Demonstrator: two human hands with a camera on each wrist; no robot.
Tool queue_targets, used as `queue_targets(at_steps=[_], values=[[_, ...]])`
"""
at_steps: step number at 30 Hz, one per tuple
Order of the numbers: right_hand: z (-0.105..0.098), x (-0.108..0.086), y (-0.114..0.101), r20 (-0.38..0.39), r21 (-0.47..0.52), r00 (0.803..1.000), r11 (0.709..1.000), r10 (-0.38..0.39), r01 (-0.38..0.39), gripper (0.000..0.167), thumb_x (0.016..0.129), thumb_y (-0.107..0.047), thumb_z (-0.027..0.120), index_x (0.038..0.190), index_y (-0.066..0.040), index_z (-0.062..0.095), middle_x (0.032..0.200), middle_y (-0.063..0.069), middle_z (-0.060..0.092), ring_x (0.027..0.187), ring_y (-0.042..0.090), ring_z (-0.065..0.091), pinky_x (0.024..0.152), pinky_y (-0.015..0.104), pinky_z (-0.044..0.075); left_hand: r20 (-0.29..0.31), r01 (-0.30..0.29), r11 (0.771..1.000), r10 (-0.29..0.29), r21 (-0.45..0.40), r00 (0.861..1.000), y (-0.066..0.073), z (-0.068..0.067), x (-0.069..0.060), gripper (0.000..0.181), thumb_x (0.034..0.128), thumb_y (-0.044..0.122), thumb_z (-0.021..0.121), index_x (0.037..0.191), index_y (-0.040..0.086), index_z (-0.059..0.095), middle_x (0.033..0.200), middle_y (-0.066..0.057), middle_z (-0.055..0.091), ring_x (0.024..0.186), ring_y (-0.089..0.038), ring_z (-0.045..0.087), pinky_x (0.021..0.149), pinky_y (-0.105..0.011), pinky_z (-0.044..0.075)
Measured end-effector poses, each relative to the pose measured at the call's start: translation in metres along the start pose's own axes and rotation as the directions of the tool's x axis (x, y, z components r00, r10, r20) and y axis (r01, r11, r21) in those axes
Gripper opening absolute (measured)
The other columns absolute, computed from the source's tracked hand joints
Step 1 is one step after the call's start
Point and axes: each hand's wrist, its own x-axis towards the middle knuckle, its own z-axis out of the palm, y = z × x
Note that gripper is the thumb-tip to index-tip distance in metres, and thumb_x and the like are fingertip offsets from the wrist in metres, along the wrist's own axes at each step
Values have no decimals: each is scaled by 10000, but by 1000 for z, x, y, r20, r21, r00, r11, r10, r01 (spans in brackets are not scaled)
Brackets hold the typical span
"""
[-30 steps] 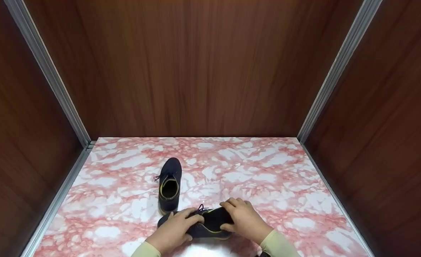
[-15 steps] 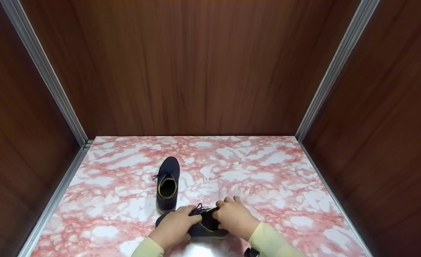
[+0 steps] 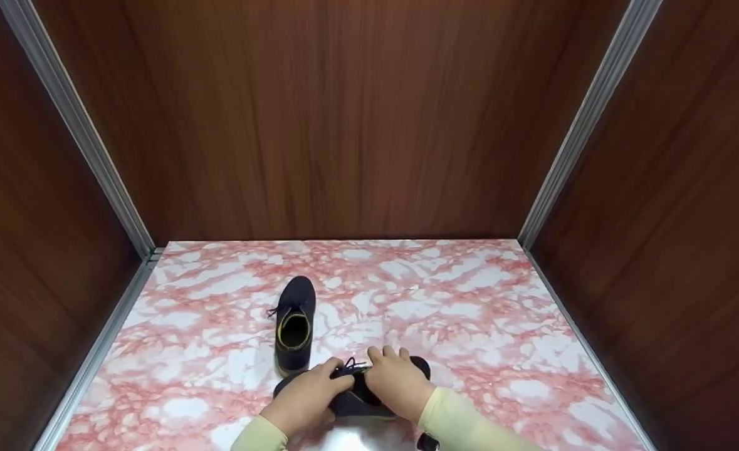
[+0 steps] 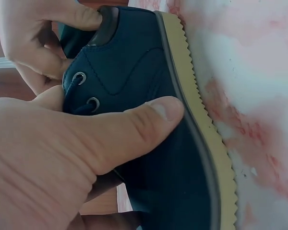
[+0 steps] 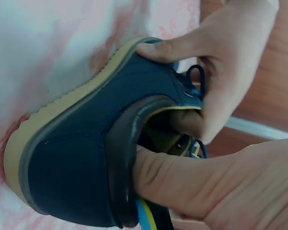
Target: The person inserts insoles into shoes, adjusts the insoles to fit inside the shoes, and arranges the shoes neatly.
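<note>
A dark navy lace-up shoe (image 3: 360, 406) lies sideways near the front, toe to the left, its opening facing up. My left hand (image 3: 309, 394) grips its front part, thumb (image 4: 149, 124) pressed along the side above the tan serrated sole. My right hand (image 3: 399, 385) holds the shoe at its opening, with the thumb (image 5: 158, 167) inside the collar. Its other fingers lie over the far side and are partly hidden. The laces (image 5: 196, 76) stick up in a loop between the hands. The matching shoe (image 3: 295, 326) stands behind on the left, toe pointing away.
The shoes are on a red-and-white marbled surface (image 3: 469, 313). Brown wood-look panels (image 3: 344, 125) rise at the back and both sides, with grey metal rails (image 3: 87, 138) along the corners. A small black item (image 3: 427, 442) shows beside my right sleeve.
My right hand has moved left from the heel along the shoe's opening, and the heel now shows to its right. The left hand keeps its grip. The other shoe stays put.
</note>
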Motion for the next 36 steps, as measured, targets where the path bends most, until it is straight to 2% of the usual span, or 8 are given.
queue_targets(at_steps=[3,11,18,22,25,32,34,36], values=[[-1,1,-6,-15,-73,1000,997,-6,5,119,998,-181,707,976,-154,821,1066,41,640,933,265,656,812,482,621,-11,3,1000,-3,-15,1000,-1,3,1,617,641,134,968,1152,294,660,1308,-57,652,935,-245,733,819,-412,640],[-5,7,-14,-8,-153,1000,988,1,-2,149,1005,-223,692,1005,-152,823,1044,53,651,924,268,690,798,500,626,-24,-12,1000,12,-8,1000,-3,2,3,649,668,158,983,1217,303,668,1312,-48,651,1015,-247,743,876,-423,651],[2,3,-4,-47,-165,995,983,-93,84,130,990,-223,714,918,-171,808,1015,44,671,827,242,662,692,435,607,5,15,999,-14,-48,1000,-6,2,2,639,705,177,979,1241,311,659,1391,-59,649,1122,-280,745,950,-459,646],[9,-2,3,-105,-163,982,976,-160,142,102,976,-227,734,913,-177,799,981,20,672,801,212,636,655,370,592,18,32,998,-31,-58,999,-7,5,0,626,724,184,971,1247,315,654,1443,-71,640,1178,-295,738,967,-473,645],[14,-4,9,-144,-161,968,970,-204,180,47,946,-191,760,942,-178,805,953,-2,676,818,187,605,696,322,586,13,39,997,-38,-63,999,-6,6,-2,602,733,189,968,1227,320,649,1468,-76,632,1188,-304,740,965,-476,646],[27,-6,15,-237,-320,910,912,-339,257,36,908,-216,774,915,-183,784,859,-73,680,827,123,576,799,271,478,-32,3,998,-5,-67,999,-5,7,-4,610,677,183,987,1169,293,644,1445,-71,641,1122,-286,746,918,-437,643],[29,-6,15,-259,-301,903,917,-342,261,28,893,-213,781,892,-187,773,875,-73,685,834,118,588,795,261,480,-40,-1,997,-2,-71,999,-5,7,-5,613,670,178,986,1164,289,641,1442,-72,643,1118,-284,745,913,-434,642],[30,-6,14,-273,-221,909,940,-314,259,17,880,-181,784,885,-179,767,900,-58,700,840,119,611,791,252,500,-40,-2,997,-1,-81,999,-5,8,-5,604,673,176,984,1155,290,638,1441,-72,641,1117,-281,744,913,-433,643]])
